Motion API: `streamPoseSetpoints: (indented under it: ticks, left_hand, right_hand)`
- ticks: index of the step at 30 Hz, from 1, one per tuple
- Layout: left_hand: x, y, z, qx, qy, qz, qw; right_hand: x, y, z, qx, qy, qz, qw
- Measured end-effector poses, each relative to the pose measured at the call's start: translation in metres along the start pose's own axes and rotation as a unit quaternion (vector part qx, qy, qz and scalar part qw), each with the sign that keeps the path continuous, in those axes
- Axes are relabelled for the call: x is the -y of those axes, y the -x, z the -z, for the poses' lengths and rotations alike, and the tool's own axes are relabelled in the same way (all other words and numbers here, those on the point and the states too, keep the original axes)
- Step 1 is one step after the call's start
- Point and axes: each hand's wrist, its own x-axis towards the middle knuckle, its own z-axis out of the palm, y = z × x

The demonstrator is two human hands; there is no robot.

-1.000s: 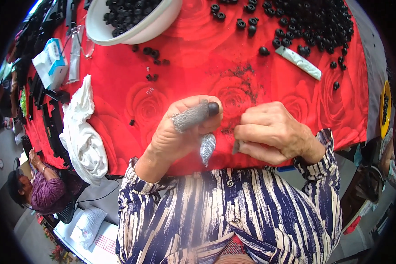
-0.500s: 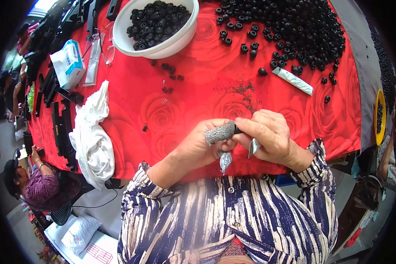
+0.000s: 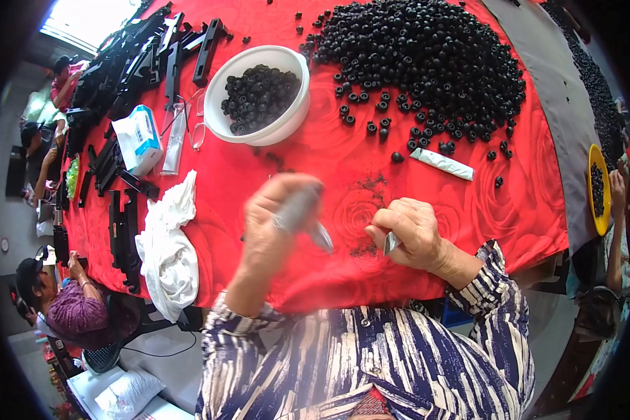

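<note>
My left hand [image 3: 264,220] is lifted over the red cloth, below the white bowl, and smeared by motion. A grey wrapping [image 3: 297,208] covers one of its fingers, and a silvery wrapped tip [image 3: 322,238] sticks out below. Whether the blurred fingers hold anything, I cannot tell. My right hand [image 3: 413,234] is closed in a fist above the cloth, gripping a flat metal blade [image 3: 390,243] whose short end shows under the fingers. Dark crumbs [image 3: 364,250] lie on the cloth beside it. Small round black parts fill much of the white bowl [image 3: 297,115].
A large heap of black round parts [image 3: 427,63] covers the far right. A silvery-green strip [image 3: 441,164] lies before it. At left are a white cloth [image 3: 168,259], a tissue box [image 3: 138,140], glasses [image 3: 199,133] and long black parts [image 3: 124,238]. Other people sit on both sides.
My hands were together, with a small black part between them. Now they are apart: the left has swung up and left toward the bowl, the right keeps the blade. The view has shifted too.
</note>
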Motion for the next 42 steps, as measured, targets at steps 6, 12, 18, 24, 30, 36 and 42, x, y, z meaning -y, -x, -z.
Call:
streamPoseSetpoints:
  ticks: [6,12,18,24,30,36,42]
  left_hand:
    - [-0.07,-0.076,0.031,-0.093,-0.427,-0.243,0.866]
    - [-0.051,-0.094,-0.007,-0.08,-0.676,-0.428,0.594]
    - [0.026,-0.108,-0.051,-0.01,-0.69,-0.371,0.622]
    - [0.039,-0.183,-0.046,-0.066,-0.669,-0.411,0.615]
    - [0.046,-0.2,-0.051,-0.048,-0.683,-0.348,0.64]
    - [0.058,-0.166,-0.047,-0.034,-0.663,-0.35,0.661]
    - [0.061,-0.113,-0.034,-0.009,-0.654,-0.34,0.676]
  right_hand:
    - [0.001,-0.004,0.001,0.05,0.01,-0.005,0.999]
    - [-0.003,-0.003,0.004,0.039,0.024,-0.017,0.999]
    - [-0.006,-0.004,0.003,0.039,0.038,-0.014,0.998]
    - [-0.007,-0.004,0.001,0.046,0.062,-0.019,0.997]
    - [-0.011,-0.004,0.0,0.044,0.042,-0.011,0.998]
    - [-0.007,-0.001,0.004,0.063,0.065,-0.032,0.995]
    - [-0.012,-0.005,0.001,0.046,0.045,-0.006,0.998]
